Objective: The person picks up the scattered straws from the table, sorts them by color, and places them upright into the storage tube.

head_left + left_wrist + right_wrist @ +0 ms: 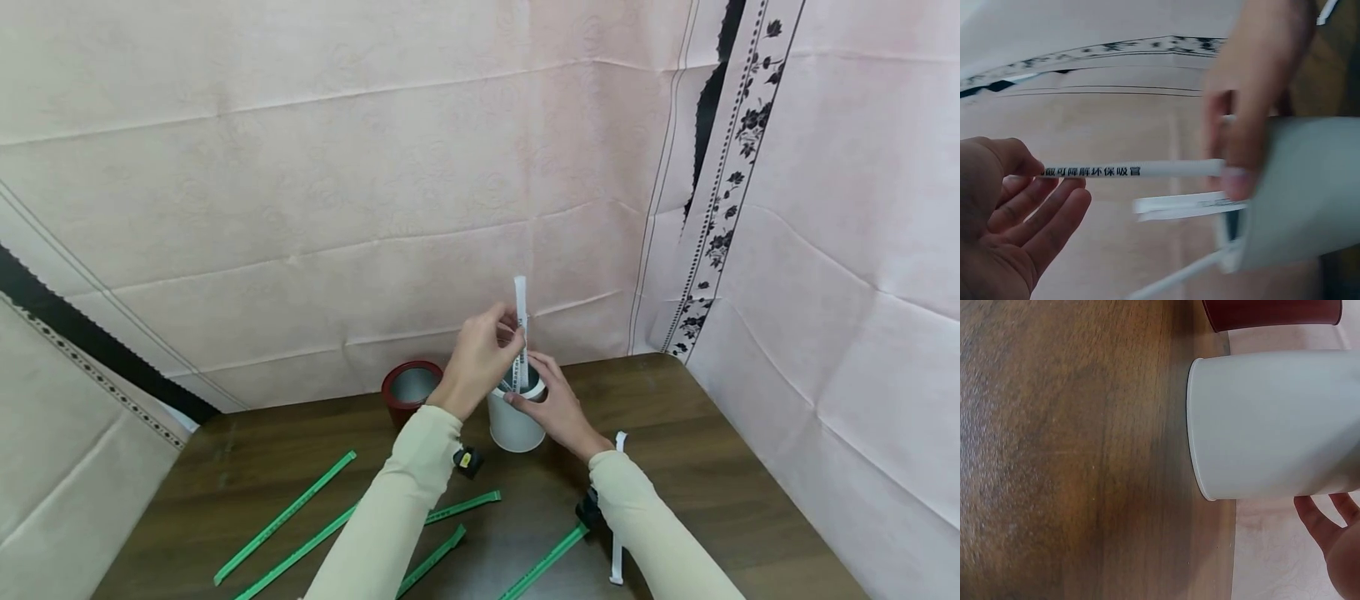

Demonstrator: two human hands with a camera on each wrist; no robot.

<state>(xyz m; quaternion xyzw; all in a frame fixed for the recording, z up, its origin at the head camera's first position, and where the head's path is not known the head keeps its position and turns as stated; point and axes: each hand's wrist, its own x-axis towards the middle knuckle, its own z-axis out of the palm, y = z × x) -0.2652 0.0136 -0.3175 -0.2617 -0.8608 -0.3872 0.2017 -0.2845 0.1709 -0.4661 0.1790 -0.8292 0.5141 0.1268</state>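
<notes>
My left hand (482, 354) pinches a white paper-wrapped straw (1094, 169) with printed lettering between thumb and forefinger, the other fingers loosely bent. The straw stands upright, its lower end at the mouth of a white cup (516, 427). Around the cup's rim curls my right hand (561, 408), thumb on the near side and fingers on the far side. Seen from the left wrist, another white wrapped straw (1188, 205) and a thin white stick (1175, 275) also jut from the cup. The right wrist view has the cup's side (1266, 425) with fingertips (1313, 515) against it.
Left of the white cup stands a dark red cup (400, 410). Several green wrapped straws, one here (285, 517), lie across the wooden table (720, 500). A white strip (617, 558) lies under the right forearm. Pale cloth (337, 167) hangs behind the table.
</notes>
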